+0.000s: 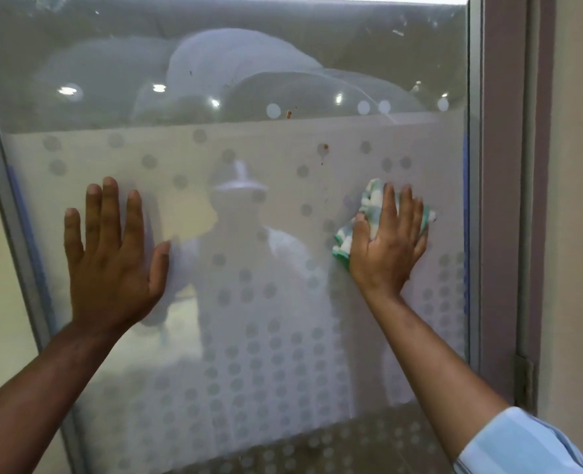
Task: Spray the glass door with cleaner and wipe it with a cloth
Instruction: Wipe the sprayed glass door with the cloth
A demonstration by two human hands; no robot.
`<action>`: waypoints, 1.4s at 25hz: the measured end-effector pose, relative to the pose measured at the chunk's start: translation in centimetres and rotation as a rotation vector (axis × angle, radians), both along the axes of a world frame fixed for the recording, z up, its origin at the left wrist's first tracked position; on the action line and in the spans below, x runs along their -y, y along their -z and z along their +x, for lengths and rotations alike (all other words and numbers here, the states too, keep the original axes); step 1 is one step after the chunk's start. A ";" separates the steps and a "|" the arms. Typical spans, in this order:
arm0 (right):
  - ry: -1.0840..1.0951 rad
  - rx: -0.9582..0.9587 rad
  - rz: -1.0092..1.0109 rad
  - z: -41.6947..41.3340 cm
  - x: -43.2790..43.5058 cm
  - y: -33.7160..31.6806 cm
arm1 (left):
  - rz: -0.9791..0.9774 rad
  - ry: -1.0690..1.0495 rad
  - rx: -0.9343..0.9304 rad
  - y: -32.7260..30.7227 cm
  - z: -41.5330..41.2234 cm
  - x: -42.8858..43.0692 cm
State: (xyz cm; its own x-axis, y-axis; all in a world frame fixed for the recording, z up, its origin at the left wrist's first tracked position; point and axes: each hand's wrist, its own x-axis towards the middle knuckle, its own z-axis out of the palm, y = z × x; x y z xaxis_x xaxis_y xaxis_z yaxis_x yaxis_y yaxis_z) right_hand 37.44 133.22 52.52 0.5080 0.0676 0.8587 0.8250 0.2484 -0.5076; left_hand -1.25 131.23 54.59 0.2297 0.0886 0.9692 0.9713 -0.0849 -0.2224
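Your left hand [112, 254], fingers spread flat, braces bare on the glass door [249, 148] while your right hand [389, 244] presses the cloth [372, 200] against it with straight fingers, so that bare palm may leave fresh smears.

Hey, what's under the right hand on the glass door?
A green-and-white cloth, pressed against the glass door by the right hand. Only its edges show; the palm covers its middle.

Both arms stretch forward, the left hand [112, 254] flat with fingers [110, 206] spread, the right hand [387, 248] flat, fingers straight.
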 end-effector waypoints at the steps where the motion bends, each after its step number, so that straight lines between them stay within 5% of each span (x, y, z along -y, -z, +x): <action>1: -0.012 -0.018 0.008 -0.1 0.0 -1.3 | 0.002 -0.005 0.000 0.0 0.0 0.0; 6: -0.043 0.006 0.033 -2.9 -0.2 -6.7 | 0.019 -0.024 -0.001 -0.2 0.0 -0.1; 10: -0.041 0.249 0.060 -6.8 0.2 -8.1 | 0.021 -0.037 -0.010 -0.2 0.0 -0.1; 17: -0.065 0.682 0.038 -8.3 1.5 -0.2 | 0.040 0.012 0.015 -2.9 1.9 0.1; 21: 0.027 0.501 0.045 -3.6 0.4 -0.1 | 0.056 0.004 0.008 -8.0 3.0 -0.5; 29: -0.016 0.185 0.003 0.9 -0.3 -11.9 | 0.086 -0.020 0.013 -9.4 3.1 -1.2; 35: -0.011 0.223 0.057 -3.8 -0.2 -16.4 | 0.102 -0.019 0.020 -9.2 3.3 -1.2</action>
